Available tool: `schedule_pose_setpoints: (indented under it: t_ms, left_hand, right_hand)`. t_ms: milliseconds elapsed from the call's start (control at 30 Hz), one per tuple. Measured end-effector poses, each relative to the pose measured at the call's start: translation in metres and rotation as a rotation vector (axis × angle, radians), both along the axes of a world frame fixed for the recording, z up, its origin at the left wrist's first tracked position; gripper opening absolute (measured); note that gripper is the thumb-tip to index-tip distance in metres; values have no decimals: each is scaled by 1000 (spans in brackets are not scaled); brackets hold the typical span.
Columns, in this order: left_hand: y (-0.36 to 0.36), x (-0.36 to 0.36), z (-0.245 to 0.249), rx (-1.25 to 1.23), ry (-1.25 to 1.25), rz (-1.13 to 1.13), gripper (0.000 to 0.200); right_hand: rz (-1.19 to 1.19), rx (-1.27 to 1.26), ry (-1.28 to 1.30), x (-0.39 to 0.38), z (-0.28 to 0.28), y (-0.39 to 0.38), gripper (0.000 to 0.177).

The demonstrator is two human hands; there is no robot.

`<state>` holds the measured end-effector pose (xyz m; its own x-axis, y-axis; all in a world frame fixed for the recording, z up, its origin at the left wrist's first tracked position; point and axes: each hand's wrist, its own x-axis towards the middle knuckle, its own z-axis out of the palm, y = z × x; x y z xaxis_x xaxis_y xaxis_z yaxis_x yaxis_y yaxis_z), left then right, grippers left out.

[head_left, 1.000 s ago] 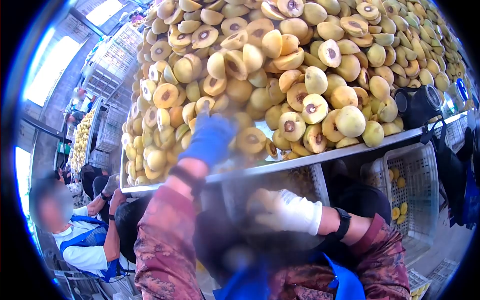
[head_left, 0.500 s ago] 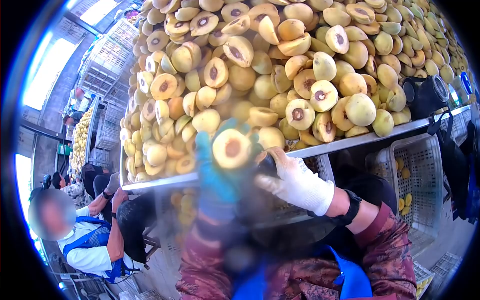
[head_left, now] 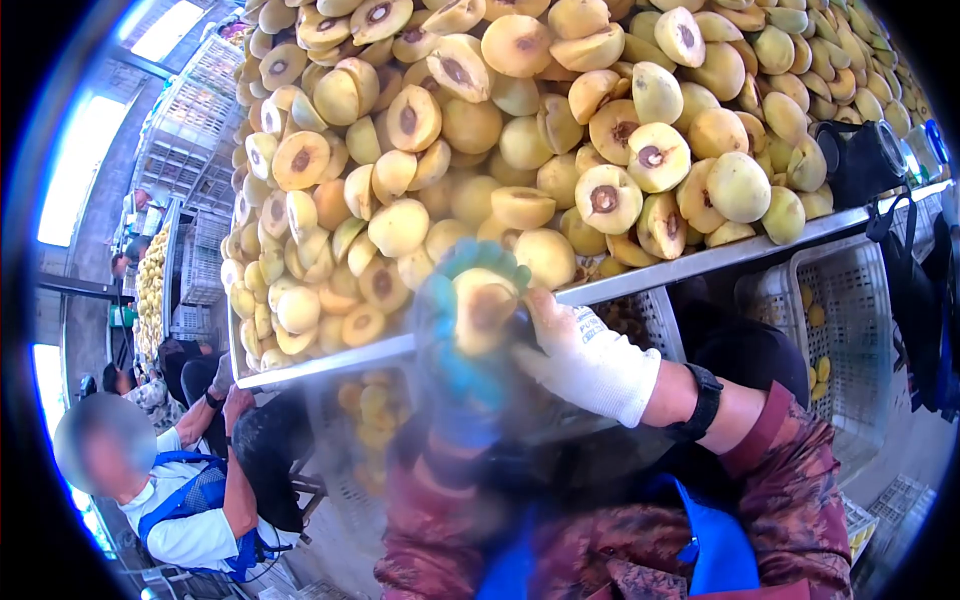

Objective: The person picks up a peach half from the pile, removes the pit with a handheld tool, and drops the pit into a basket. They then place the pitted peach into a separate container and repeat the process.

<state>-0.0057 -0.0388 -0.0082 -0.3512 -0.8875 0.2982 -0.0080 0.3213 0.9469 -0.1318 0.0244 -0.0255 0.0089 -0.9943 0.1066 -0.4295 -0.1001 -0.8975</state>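
My left hand point(head_left: 455, 345), in a blurred teal glove, holds a peach half point(head_left: 485, 315) with its cut face and brown pit hollow toward me. Right beside it, my right hand point(head_left: 595, 360) in a white knit glove is closed round a dark-handled tool point(head_left: 522, 322). Most of that tool is hidden by the fingers and blur, so I cannot tell its kind. Both hands meet at the table's metal edge point(head_left: 660, 272). Just beyond them rises a big heap of halved yellow peaches point(head_left: 400, 228), some with pits still in them.
Below the edge stand a white plastic crate point(head_left: 850, 330) with a few peach halves and another crate point(head_left: 375, 410) holding more. A black cup-like object point(head_left: 858, 165) sits at the table's right. On the left, a person in a blue apron point(head_left: 190, 500) sits close by; stacked crates point(head_left: 185, 125) stand behind.
The view has shifted slightly, and the heap appears a little farther left. The peach half has turned somewhat in my left hand, while my right hand stays against it.
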Motion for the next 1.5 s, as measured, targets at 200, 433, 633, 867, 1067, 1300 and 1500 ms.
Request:
schedule_pose_setpoints:
  t_ms: [200,433,633,867,1067,1300,1500]
  left_hand:
    - [7,1,-5,214,253,-9,57]
    - [9,5,-7,140,203,-28,59]
    - [5,11,-8,-132,-105,-10,57]
    - [3,11,-7,130,17,-126,54]
    - [-1,13,2,381,65,-263,46]
    - [-2,21,8,705,134,-414,35]
    - [9,12,6,562,182,-343,47]
  right_hand:
    - [39,23,-29,5,5,5,28]
    - [81,-17,-70,10,3,13,41]
    - [133,128,-188,9,8,19,45]
    - [148,155,-169,11,-3,25,45]
    - [215,324,-354,10,-3,27,40]
    - [403,842,-751,-4,20,22,31]
    - [639,1005,-1281,-14,13,26,14]
